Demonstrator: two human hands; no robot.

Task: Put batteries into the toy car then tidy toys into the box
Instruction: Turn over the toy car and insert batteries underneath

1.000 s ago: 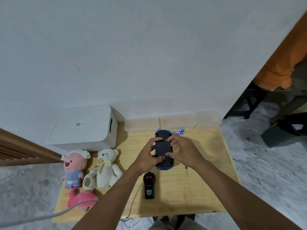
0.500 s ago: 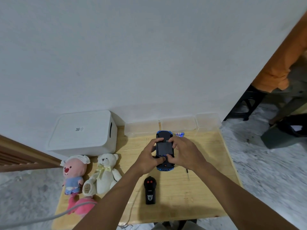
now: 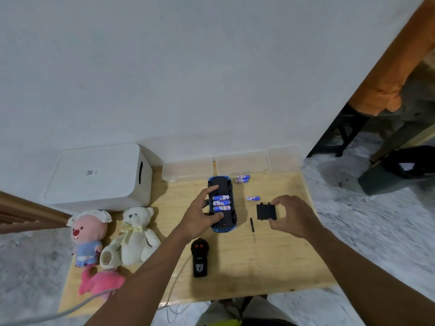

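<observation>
White box (image 3: 98, 175): lid on, at 10 o'clock on the table (image 3: 270, 267).
Plush toys (image 3: 136, 234): three, at 8 o'clock.
Left hand (image 3: 200, 212): clamped on the toy car, thumb at its near end.
Toy car (image 3: 221, 222): belly up at table centre, three batteries (image 3: 221, 203) in its open bay.
Remote (image 3: 200, 257): 6 o'clock of the car.
Loose batteries (image 3: 242, 178): 1 and 3 o'clock of the car.
Battery cover (image 3: 266, 211): 3 o'clock of the car.
Right hand (image 3: 292, 215): forefinger and thumb pinch the cover's right edge.

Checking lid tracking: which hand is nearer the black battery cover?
Right. The right hand pinches the battery cover by its right edge; the left hand grips the toy car, left of the cover.
</observation>
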